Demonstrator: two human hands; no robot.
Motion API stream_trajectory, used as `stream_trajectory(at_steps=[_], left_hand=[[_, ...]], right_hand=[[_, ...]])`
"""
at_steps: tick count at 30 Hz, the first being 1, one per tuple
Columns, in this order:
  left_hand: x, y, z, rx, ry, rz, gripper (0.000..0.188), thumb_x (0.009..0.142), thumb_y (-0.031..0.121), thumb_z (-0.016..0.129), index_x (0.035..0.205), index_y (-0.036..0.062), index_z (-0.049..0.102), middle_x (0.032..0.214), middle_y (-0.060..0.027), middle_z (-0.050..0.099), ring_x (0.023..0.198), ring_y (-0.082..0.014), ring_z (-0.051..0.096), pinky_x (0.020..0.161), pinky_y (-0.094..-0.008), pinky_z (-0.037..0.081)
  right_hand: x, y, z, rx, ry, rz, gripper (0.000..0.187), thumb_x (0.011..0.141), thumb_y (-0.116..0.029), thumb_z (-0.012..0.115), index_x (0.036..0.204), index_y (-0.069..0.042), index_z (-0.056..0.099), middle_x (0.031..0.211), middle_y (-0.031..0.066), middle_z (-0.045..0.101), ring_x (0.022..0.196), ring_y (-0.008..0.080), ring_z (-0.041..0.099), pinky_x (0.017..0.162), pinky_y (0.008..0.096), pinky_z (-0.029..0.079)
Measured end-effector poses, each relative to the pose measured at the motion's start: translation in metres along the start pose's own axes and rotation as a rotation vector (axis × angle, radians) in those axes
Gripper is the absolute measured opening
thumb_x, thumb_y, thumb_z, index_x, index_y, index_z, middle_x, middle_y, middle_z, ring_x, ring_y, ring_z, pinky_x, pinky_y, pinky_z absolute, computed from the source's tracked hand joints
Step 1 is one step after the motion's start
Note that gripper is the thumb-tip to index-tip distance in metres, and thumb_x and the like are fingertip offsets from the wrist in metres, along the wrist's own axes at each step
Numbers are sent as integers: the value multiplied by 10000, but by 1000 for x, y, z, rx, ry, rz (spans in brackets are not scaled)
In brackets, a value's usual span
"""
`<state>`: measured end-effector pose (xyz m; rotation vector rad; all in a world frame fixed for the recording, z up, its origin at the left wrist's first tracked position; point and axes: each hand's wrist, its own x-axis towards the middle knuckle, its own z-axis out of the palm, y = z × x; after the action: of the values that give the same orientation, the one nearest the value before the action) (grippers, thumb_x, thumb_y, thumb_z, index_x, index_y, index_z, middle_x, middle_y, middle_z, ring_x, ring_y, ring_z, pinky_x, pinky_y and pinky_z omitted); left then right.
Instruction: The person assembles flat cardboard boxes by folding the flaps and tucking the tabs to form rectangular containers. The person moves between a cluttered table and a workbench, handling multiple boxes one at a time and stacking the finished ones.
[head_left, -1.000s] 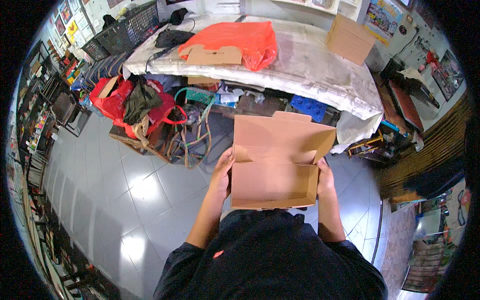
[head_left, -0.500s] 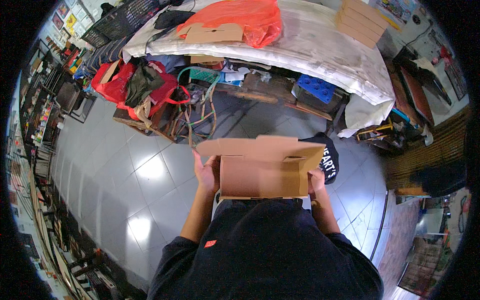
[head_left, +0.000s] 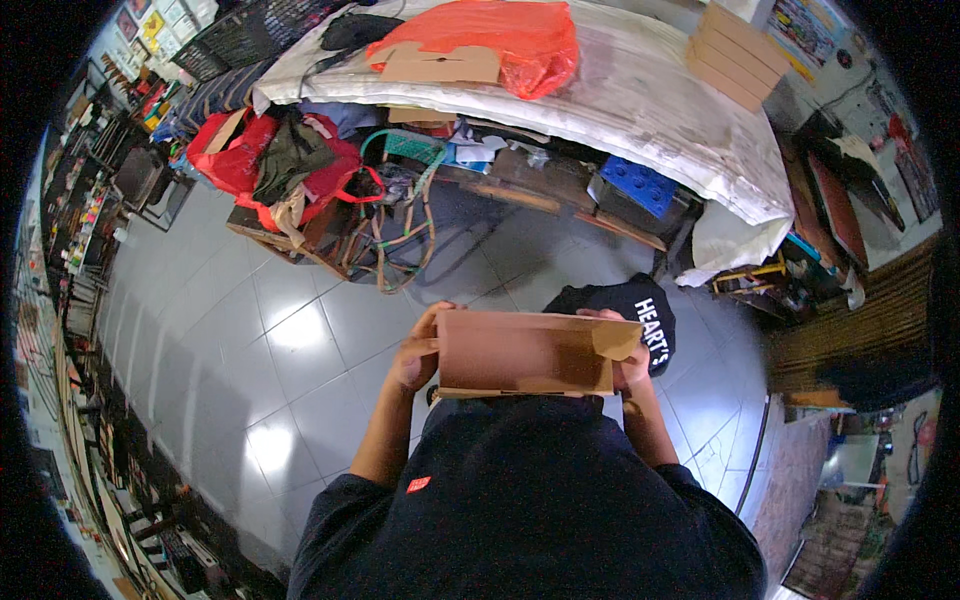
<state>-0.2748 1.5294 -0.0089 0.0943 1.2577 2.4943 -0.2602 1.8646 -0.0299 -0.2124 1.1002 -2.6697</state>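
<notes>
A brown cardboard box [head_left: 520, 352] is held close against my body, its hollow inside facing up. My left hand [head_left: 414, 352] grips its left end, with fingers at the far left corner. At the right end my right hand [head_left: 630, 368] is closed on the side, its fingers reaching over the far right corner. A small side flap [head_left: 618, 342] leans inward there, next to the right fingers. The underside of the box and parts of both hands are hidden.
Beyond the box stands a table with a white cover [head_left: 640, 110], bearing a red plastic bag [head_left: 540, 45], a flat cardboard piece [head_left: 440, 66] and stacked boxes [head_left: 735, 58]. Black cloth with white print [head_left: 600, 297] lies past my right hand. A green-topped stool [head_left: 405, 148] stands ahead.
The wide lid flap that stood up along the box's far side no longer shows above it. Both hands have shifted to the far corners, and the right side flap now leans inward.
</notes>
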Motion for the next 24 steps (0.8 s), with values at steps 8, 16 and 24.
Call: stream_trajectory(at_steps=[8, 16, 24], left_hand=[[13, -4, 2, 80, 287, -203, 418, 860, 289, 403, 1176, 25, 478, 1166, -135, 539, 1110, -274, 499, 952, -379, 383], [12, -32, -34, 201, 224, -388, 312, 890, 191, 379, 1079, 40, 575, 1186, -106, 544, 1105, -216, 498, 908, -323, 397], [37, 7, 19, 908, -73, -405, 295, 856, 301, 553, 887, 22, 642, 894, -97, 647, 854, -161, 597, 786, -289, 453]], right_hand=[[2, 5, -11, -5, 219, 159, 309, 866, -233, 490, 1091, -27, 536, 1188, 166, 546, 1104, 269, 513, 974, 404, 378], [-16, 20, -33, -270, 356, 244, 278, 827, -132, 467, 977, 50, 615, 1219, 184, 531, 1192, 270, 458, 1001, 336, 332], [2, -20, -7, -819, 138, 259, 359, 845, -315, 537, 842, 18, 672, 1031, 161, 624, 971, 196, 560, 843, 290, 399]])
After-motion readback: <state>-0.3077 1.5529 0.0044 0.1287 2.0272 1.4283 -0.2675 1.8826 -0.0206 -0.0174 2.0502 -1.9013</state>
